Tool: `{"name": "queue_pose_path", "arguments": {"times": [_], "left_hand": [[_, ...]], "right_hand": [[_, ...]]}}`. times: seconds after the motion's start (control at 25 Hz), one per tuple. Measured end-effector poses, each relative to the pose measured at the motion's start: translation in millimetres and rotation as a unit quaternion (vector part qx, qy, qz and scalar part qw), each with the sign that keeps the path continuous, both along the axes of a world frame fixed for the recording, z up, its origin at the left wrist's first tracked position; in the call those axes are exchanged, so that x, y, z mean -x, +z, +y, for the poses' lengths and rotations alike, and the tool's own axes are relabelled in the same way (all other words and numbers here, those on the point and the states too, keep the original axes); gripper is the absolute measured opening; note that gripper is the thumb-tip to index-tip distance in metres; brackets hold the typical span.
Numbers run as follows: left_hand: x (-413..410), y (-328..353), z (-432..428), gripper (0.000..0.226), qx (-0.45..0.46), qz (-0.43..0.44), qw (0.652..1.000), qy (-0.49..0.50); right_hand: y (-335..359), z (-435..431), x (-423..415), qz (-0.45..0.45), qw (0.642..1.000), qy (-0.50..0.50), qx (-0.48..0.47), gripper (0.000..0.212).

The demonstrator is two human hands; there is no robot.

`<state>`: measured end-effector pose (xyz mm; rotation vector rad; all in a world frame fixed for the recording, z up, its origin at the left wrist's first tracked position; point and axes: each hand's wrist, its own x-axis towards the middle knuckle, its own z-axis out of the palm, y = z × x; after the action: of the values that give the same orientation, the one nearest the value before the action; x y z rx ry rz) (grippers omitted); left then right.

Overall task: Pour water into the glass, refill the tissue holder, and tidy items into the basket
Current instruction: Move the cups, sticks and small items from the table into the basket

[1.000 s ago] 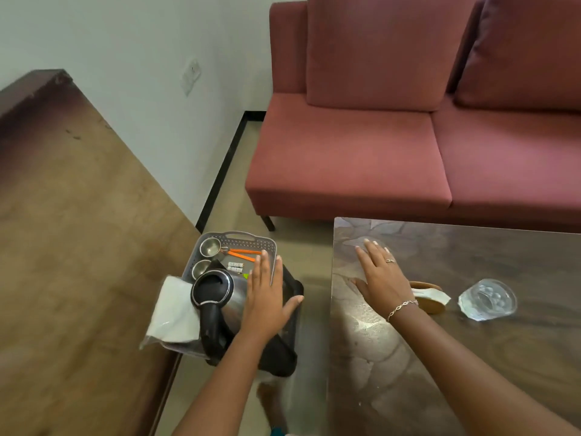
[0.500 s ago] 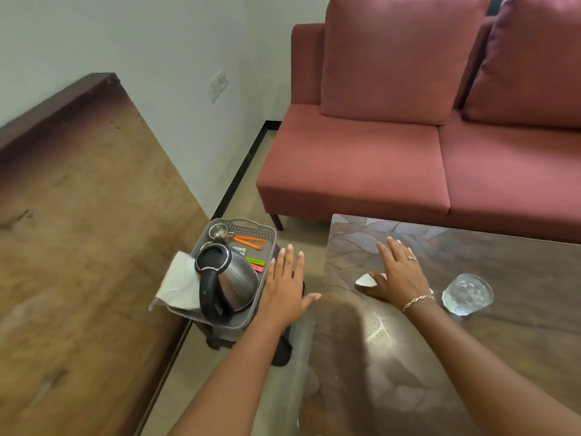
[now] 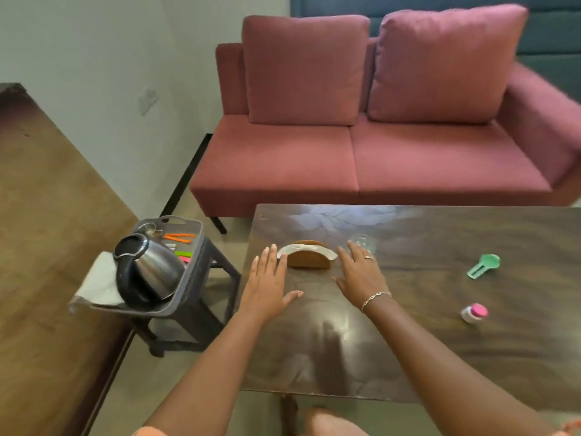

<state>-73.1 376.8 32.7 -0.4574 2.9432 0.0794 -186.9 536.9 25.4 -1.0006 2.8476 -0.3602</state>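
A wooden tissue holder (image 3: pixel 309 259) with a white tissue draped over it stands on the dark table (image 3: pixel 440 309). My left hand (image 3: pixel 267 286) lies flat on the table just left of the holder, fingers straight. My right hand (image 3: pixel 361 278) rests flat just right of it. A clear glass (image 3: pixel 362 241) stands behind my right fingers. Left of the table, a grey basket (image 3: pixel 188 278) on a dark stool holds a steel kettle (image 3: pixel 147 272), white tissues (image 3: pixel 97 281), orange and green clips and a small metal cup.
A green scoop (image 3: pixel 484 265) and a small pink-capped bottle (image 3: pixel 474 313) lie on the table's right side. A red sofa (image 3: pixel 361 136) stands behind the table. A brown wooden surface (image 3: pixel 41 247) fills the left, by the wall.
My left hand moved right, from the basket onto the table beside the holder. My right hand shifted to the holder's right side. The view pulled back, showing more of the table.
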Motion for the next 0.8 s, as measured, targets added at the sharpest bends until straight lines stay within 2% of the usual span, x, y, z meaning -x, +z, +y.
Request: {"name": "queue_pose_path", "arguments": {"times": [0.44, 0.68, 0.8], "left_hand": [[68.3, -18.7, 151.1, 0.081, -0.053, -0.029, 0.987, -0.149], [146.3, -38.5, 224.3, 0.077, -0.053, -0.035, 0.978, -0.201], [194.3, -48.5, 264.9, 0.067, -0.074, -0.047, 0.973, -0.213]], "right_hand": [[-17.4, 203.8, 28.8, -0.053, 0.988, -0.13, -0.072, 0.055], [-47.8, 292.4, 93.4, -0.124, 0.97, -0.191, -0.08, 0.048], [-64.5, 327.8, 146.0, -0.161, 0.956, -0.233, -0.081, 0.048]]}}
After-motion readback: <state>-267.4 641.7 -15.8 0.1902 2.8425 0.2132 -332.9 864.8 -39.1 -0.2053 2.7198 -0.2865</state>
